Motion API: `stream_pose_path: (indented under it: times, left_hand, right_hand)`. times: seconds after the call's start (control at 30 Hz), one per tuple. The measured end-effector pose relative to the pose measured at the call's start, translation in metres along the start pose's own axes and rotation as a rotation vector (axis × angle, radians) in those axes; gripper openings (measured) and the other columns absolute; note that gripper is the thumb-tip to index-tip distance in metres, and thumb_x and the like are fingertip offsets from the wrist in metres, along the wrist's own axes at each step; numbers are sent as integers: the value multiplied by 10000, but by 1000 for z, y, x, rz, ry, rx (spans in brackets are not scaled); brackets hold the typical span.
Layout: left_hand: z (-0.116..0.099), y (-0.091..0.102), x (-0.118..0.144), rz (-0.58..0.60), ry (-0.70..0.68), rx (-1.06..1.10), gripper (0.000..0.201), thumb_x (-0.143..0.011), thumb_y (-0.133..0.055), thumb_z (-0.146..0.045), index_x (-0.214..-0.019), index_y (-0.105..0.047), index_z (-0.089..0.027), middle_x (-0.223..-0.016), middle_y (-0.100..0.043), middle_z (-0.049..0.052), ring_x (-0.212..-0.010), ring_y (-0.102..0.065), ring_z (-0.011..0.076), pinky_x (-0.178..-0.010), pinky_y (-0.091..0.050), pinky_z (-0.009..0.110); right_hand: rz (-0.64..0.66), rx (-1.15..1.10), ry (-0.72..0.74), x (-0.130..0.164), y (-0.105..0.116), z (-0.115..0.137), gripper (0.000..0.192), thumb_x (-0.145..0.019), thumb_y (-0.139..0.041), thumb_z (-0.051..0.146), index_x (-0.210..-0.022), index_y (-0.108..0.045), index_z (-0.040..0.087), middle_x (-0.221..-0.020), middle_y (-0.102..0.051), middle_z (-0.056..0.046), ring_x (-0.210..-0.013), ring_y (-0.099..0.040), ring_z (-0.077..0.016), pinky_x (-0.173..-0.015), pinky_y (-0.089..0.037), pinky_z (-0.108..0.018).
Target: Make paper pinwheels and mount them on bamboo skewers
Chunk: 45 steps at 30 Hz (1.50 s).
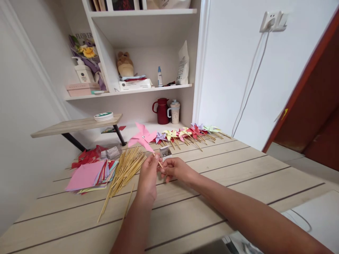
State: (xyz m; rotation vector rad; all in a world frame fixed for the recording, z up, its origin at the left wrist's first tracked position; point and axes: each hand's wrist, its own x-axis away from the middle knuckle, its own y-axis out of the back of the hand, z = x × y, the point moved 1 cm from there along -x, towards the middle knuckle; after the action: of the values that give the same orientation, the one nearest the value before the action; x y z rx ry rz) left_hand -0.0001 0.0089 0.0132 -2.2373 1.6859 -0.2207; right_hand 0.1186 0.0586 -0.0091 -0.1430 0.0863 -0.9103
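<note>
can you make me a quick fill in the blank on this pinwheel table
1. The pinwheel held up in both hands is ____.
2. The loose bamboo sticks lie to the ____ of the left hand.
3. Behind the row of finished pinwheels, the jug is dark ____.

Missing words: pink; left; red

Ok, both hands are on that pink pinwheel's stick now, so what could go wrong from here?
1. The left hand and right hand pinch the thin stick low down; the pink pinwheel could tilt or the stick might snap.
2. The small open box sits just behind the fingers; a nudge could tip it.
3. The loose stick pile beside the left wrist could scatter.
</note>
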Motion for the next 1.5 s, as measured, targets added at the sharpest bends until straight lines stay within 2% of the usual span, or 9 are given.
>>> stream_pose_path:
  times: [0.17,0.43,0.57,0.7,0.93,1.03,1.17,1.3,1.5]
  left_hand:
    - [3,4,-4,-17,18,-17,427,-724,-794,-464,-989,-752,-132,-906,-734,86,-752,-650,152,-696,-502,264]
    - [2,6,-5,-25,54,42,413,-626,-861,-418,-903,-777,-124,-688,-679,35,-631,-590,117,-664,-481,249]
    - [2,3,-3,-13,12,-12,408,-658,-847,-453,-902,-780,-133,-709,-688,40,-627,-581,123,-638,-469,253]
    - [1,3,-3,-45,-28,-68,321,-602,-883,-386,-773,-773,-137,-753,-705,53,-679,-594,138,-645,-467,249]
    - [-4,6,-5,-106,-26,29,332,-541,-903,-388,-688,-743,-137,-628,-612,1,-599,-506,93,-598,-421,225]
    - [-5,7,-5,-171,-34,14,350,-524,-909,-376,-736,-768,-137,-698,-654,18,-629,-507,97,-626,-432,233]
    - [-3,9,-7,-236,-41,-49,364,-546,-898,-381,-795,-789,-139,-716,-668,21,-658,-511,110,-631,-426,239]
    - [-1,9,-9,-200,-35,-86,348,-551,-895,-379,-785,-795,-142,-736,-687,30,-682,-527,116,-642,-432,233]
    - [-2,5,-9,-105,-51,-122,429,-608,-858,-505,-797,-794,-126,-715,-690,43,-644,-537,123,-652,-454,256]
  right_hand:
    - [-53,28,51,-1,3,3,379,-632,-870,427,-698,-615,155,-631,-675,0,-490,-581,-95,-512,-509,-249]
    - [-29,30,71,1,4,4,369,-654,-860,433,-733,-637,149,-656,-684,-12,-536,-612,-112,-536,-519,-254]
    - [-37,28,58,2,4,5,358,-673,-852,424,-736,-630,150,-661,-692,-10,-499,-607,-102,-529,-513,-250]
    - [15,57,44,4,2,6,395,-684,-853,470,-740,-629,150,-667,-696,-7,-500,-621,-104,-531,-505,-241]
    - [55,121,103,8,0,9,571,-860,-592,697,-968,-666,141,-730,-721,-33,-499,-654,-115,-528,-501,-232]
    - [40,159,116,10,0,9,493,-883,-601,643,-984,-623,161,-740,-728,-27,-504,-667,-118,-518,-491,-222]
    - [-27,119,84,9,0,6,396,-776,-783,450,-973,-546,201,-690,-725,13,-491,-657,-123,-517,-507,-228]
    - [-73,96,98,5,-1,4,399,-640,-863,323,-851,-548,200,-592,-684,41,-474,-633,-124,-469,-483,-213]
    - [-162,88,149,1,-1,9,303,-651,-844,342,-686,-587,185,-600,-663,25,-469,-560,-89,-450,-478,-217]
